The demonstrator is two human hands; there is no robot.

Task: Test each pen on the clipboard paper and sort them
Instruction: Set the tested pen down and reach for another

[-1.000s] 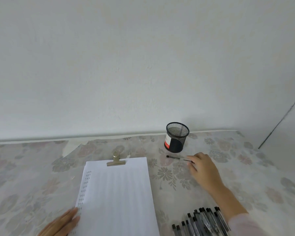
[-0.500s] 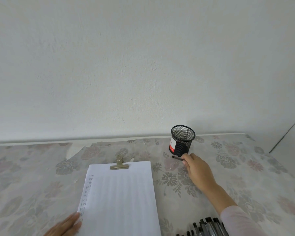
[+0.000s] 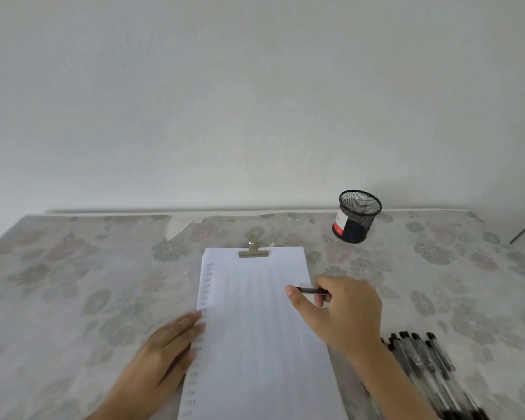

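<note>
behind clipboard [image 3: 253,328], empty mesh cup [image 3: 358,216]

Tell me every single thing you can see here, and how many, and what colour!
Wall: one, white, behind the table.
Table cover: one, pale with faded flowers, across the whole table.
Mesh cup: one, black with a red and white label, far right, standing upright, looks empty.
Paper: one sheet, white, middle, small marks down its left edge.
Clip: one, brass-coloured, at the paper's top edge.
Pile of pens: many, too blurred to count, black and clear, near right.
Pen: one, dark, in the right hand over the paper.
Left hand: flat on the paper's left edge.
Right hand: pinching the pen.
</note>
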